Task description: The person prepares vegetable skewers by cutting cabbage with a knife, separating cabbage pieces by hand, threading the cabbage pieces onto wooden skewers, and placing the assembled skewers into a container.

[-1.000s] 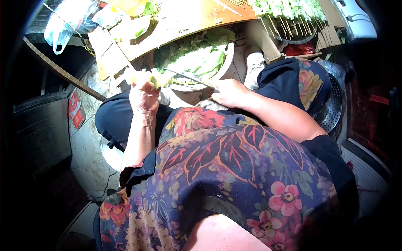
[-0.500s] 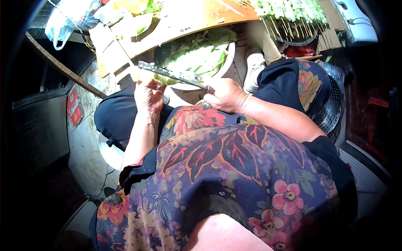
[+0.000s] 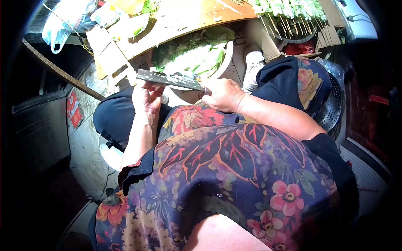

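Note:
My right hand (image 3: 226, 95) is wrapped round the handle of a kitchen knife (image 3: 169, 79). Pale bits of vegetable stick to its broad dark blade, which points left. My left hand (image 3: 146, 100) is closed just under the blade's far end. The blade hides its fingertips and whatever they hold. Beyond the knife, a pale basin (image 3: 229, 54) on the floor between my legs is heaped with chopped leafy greens (image 3: 194, 54).
A wooden board (image 3: 176, 21) lies beyond the basin, with leaves on it. Skewered greens (image 3: 289, 12) rest at the back right. Plastic bags (image 3: 67, 25) sit at the back left. A metal colander (image 3: 333, 104) stands by my right leg.
The knife blade has turned so its flat side faces me more, and it now covers the left fingertips and the pale piece seen there before. Both hands have shifted only slightly.

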Action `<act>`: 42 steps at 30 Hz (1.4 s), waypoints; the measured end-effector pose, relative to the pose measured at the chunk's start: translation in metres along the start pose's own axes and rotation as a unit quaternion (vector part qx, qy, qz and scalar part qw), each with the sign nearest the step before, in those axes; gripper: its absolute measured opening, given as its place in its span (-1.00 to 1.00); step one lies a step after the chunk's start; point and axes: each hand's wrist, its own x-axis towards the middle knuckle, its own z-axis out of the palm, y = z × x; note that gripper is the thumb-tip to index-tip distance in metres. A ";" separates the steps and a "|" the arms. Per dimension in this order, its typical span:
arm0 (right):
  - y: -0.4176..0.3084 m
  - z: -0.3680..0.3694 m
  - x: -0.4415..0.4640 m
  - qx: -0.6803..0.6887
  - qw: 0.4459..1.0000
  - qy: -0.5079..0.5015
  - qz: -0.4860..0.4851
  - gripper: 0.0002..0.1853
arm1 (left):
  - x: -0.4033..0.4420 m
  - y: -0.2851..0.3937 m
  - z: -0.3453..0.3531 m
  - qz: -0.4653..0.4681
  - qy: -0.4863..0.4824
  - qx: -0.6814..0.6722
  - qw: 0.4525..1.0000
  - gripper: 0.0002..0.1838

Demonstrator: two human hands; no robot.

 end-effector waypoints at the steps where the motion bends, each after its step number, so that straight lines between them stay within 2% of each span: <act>1: 0.004 0.001 0.001 -0.019 0.999 -0.018 0.026 -0.65 | -0.002 0.005 0.002 0.014 -0.005 -0.017 1.000 -0.84; 2: 0.008 0.000 0.003 -0.037 0.997 -0.036 0.051 -0.57 | -0.003 0.009 0.003 0.029 -0.010 -0.034 0.999 -0.84; 3: 0.012 -0.001 0.005 -0.023 0.993 -0.060 0.099 -0.60 | -0.004 0.014 -0.003 0.038 -0.072 -0.035 0.996 -0.84; 4: 0.014 -0.002 0.005 -0.023 0.993 -0.059 0.099 -0.60 | -0.001 0.019 -0.005 0.035 -0.083 -0.041 0.995 -0.84; 7: 0.022 -0.003 0.008 -0.027 0.977 -0.091 0.190 -0.60 | 0.002 0.021 -0.009 0.033 -0.103 -0.012 0.994 -0.82; 10: 0.018 -0.009 0.012 -0.050 0.970 -0.071 0.227 -0.60 | -0.004 0.016 -0.003 0.048 -0.100 -0.008 0.994 -0.72; 11: 0.015 -0.015 0.019 -0.067 0.960 -0.100 0.254 -0.62 | -0.008 0.014 0.001 0.042 -0.126 -0.017 0.991 -0.67; 13: 0.018 -0.016 0.025 -0.087 0.959 -0.091 0.255 -0.62 | -0.014 0.011 0.009 0.022 -0.164 -0.017 0.986 -0.53; 15: 0.021 -0.013 0.032 -0.112 0.954 -0.083 0.267 -0.64 | -0.014 0.007 0.010 0.018 -0.194 -0.015 0.981 -0.51; 16: 0.029 -0.008 0.036 -0.113 0.954 -0.082 0.265 -0.64 | -0.015 0.005 0.011 0.013 -0.222 -0.012 0.975 -0.48; 23: 0.032 -0.003 0.045 -0.135 0.960 -0.093 0.226 -0.57 | -0.018 -0.002 0.016 0.015 -0.190 0.045 0.981 -0.39; 24: 0.031 0.001 0.042 -0.083 0.974 -0.062 0.201 -0.60 | -0.018 -0.003 0.018 0.020 -0.184 0.059 0.981 -0.38; 26: 0.025 0.000 0.040 0.014 0.985 -0.096 0.142 -0.65 | -0.018 -0.003 0.020 0.037 -0.170 0.094 0.980 -0.43; 28: 0.024 0.006 0.034 0.122 0.984 -0.083 0.098 -0.67 | -0.017 -0.004 0.022 0.052 -0.166 0.099 0.980 -0.50; 30: 0.026 0.012 0.031 0.135 0.987 -0.075 0.053 -0.69 | -0.019 -0.002 0.029 0.042 -0.157 0.097 0.982 -0.49; 32: 0.021 0.008 0.030 0.191 0.975 -0.095 0.057 -0.71 | -0.020 -0.002 0.035 0.035 -0.144 0.106 0.983 -0.51; 35: 0.018 0.011 0.028 0.168 0.982 -0.065 0.064 -0.76 | -0.022 0.004 0.041 0.017 -0.117 0.136 0.984 -0.56; 36: 0.015 0.007 0.027 0.156 0.983 -0.060 0.071 -0.77 | -0.020 0.006 0.041 0.022 -0.134 0.147 0.980 -0.59; 38: 0.003 -0.013 0.024 0.121 0.992 -0.008 0.028 -0.80 | -0.021 0.014 0.048 0.015 -0.162 0.160 0.974 -0.55; 40: -0.003 -0.034 0.026 0.127 0.991 0.020 0.027 -0.80 | -0.026 0.022 0.057 0.002 -0.148 0.166 0.975 -0.37; 42: -0.003 -0.063 0.029 0.110 0.991 0.075 0.001 -0.77 | -0.030 0.038 0.063 -0.007 -0.162 0.179 0.970 -0.35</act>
